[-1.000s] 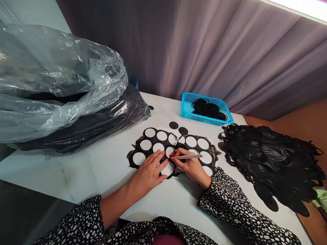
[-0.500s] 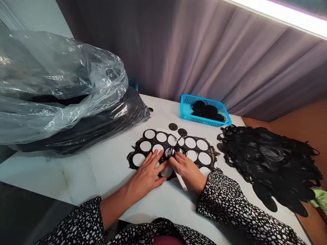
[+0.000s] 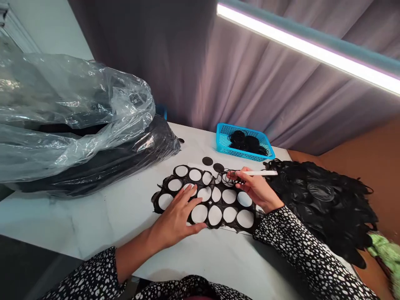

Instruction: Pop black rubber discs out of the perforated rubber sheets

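A black sheet with rows of round holes [image 3: 222, 204] lies on the table, and white shows through the holes. My left hand [image 3: 176, 212] is flat on its left part, fingers spread. Above the sheet's right side, my right hand [image 3: 256, 187] is closed around a slim white-handled tool [image 3: 265, 173]; its tip cannot be made out. Thin black rings [image 3: 229, 177] hang in a loose bunch by the fingertips of that hand, over the far holes. Two black discs [image 3: 207, 161] lie just beyond the sheet.
A blue basket [image 3: 220, 143] at the back holds bunches of black rings. To the right spreads a heap of black pieces [image 3: 321, 204]. A large clear plastic bag [image 3: 103, 137] with dark contents covers the left side. A lit tube lamp [image 3: 300, 43] hangs above.
My right hand has lifted from the middle of the sheet and moved right and away from me, with the tool and black rings. My left hand stays on the sheet. The view has tilted slightly.
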Motion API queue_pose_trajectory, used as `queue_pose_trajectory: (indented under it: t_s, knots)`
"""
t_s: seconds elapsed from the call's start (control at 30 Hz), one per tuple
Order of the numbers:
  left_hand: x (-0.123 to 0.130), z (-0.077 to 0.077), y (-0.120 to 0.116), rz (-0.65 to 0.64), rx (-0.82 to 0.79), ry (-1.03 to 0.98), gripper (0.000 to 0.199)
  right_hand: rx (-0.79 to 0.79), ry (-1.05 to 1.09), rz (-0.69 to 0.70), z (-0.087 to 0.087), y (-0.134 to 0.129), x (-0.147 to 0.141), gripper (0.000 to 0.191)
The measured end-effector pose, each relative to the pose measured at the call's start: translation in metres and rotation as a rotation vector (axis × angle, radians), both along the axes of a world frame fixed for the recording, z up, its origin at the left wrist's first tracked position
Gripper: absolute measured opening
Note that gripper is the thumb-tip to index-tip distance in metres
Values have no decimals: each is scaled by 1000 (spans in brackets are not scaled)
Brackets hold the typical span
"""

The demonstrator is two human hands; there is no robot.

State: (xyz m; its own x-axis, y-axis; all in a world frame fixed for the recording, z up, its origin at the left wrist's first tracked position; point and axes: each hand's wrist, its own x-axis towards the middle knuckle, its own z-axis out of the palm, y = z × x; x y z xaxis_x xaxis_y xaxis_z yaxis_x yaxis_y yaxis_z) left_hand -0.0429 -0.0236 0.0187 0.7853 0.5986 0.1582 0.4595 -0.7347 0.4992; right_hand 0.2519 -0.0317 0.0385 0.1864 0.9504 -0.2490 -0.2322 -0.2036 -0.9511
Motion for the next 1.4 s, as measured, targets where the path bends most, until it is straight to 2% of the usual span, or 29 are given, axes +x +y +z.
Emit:
queue_pose_trajectory:
  t_s: [0.07, 0.13, 0.2, 0.3, 0.4, 0.5, 0.63, 0.77, 0.87, 0.97, 1.0, 1.07, 1.13, 1.2, 1.3, 1.4]
  knots:
    - [19, 7, 6, -25, 2, -11, 54, -24, 187, -48, 0, -9, 4, 27]
    - [48, 8, 8, -108, 33, -6, 54, 8, 327, -137, 2, -17, 14, 19]
    - [82, 0, 5, -194, 72, 24, 62, 69, 447, -213, 9, -26, 27, 11]
    - [132, -20, -7, -219, 78, 118, 78, 156, 583, -270, 19, -42, 44, 6]
    - [172, -36, -19, -163, 98, 183, 73, 201, 664, -291, 23, -58, 57, 7]
    - [201, -41, -26, -158, 117, 210, 59, 187, 719, -332, 21, -67, 71, 12]
    - [232, -39, -34, -189, 141, 184, 54, 179, 722, -358, 28, -61, 84, 15]
    - [254, -30, -48, -309, 183, 103, 55, 209, 572, -296, 42, -34, 73, 10]
    - [242, -12, -59, -406, 230, -44, 42, 193, 388, -201, 40, -7, 47, 13]
    - [194, 8, -56, -519, 299, -74, 22, 119, 309, -77, 20, 18, 14, 20]
    - [173, 12, -50, -508, 283, -50, 23, 106, 284, -39, 11, 25, 3, 23]
    - [130, 14, -29, -361, 279, -35, 27, 111, 190, 24, -9, 34, -17, 28]
    - [92, 6, -3, -80, 327, -34, 22, 156, 32, 87, -27, 40, -32, 30]
    - [63, -9, 19, 72, 362, 5, 38, 221, -156, 156, -39, 41, -42, 29]
    - [37, -30, 36, 77, 340, 62, 49, 284, -392, 234, -46, 39, -46, 25]
    - [29, -39, 36, 45, 301, 96, 52, 280, -498, 278, -46, 37, -46, 20]
